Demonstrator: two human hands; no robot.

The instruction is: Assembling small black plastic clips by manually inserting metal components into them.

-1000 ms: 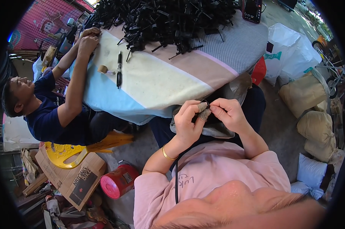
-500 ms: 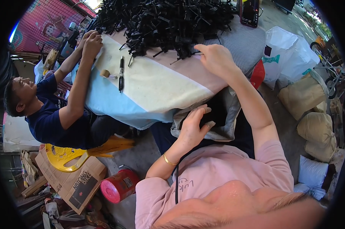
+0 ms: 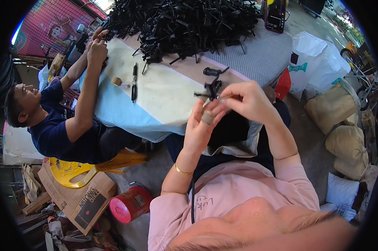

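Both my hands meet over the near edge of the cloth-covered table. My left hand, with a pale wrap on one finger, is closed at the lower end of a small black plastic piece. My right hand pinches close to the same spot; its fingertips partly hide what they grip. Just beyond lies another black piece with a thin stem. A large heap of similar black pieces covers the far side. Below my hands, a grey sack gapes open in my lap.
A pen and a small cork-like stopper lie on the cloth. At left, another person works with raised hands. A phone stands at the far right. White bags and a red bucket are on the floor.
My right hand has come back from the heap toward me. My left hand has risen from the sack's opening to meet it, with a black piece now at their fingertips.
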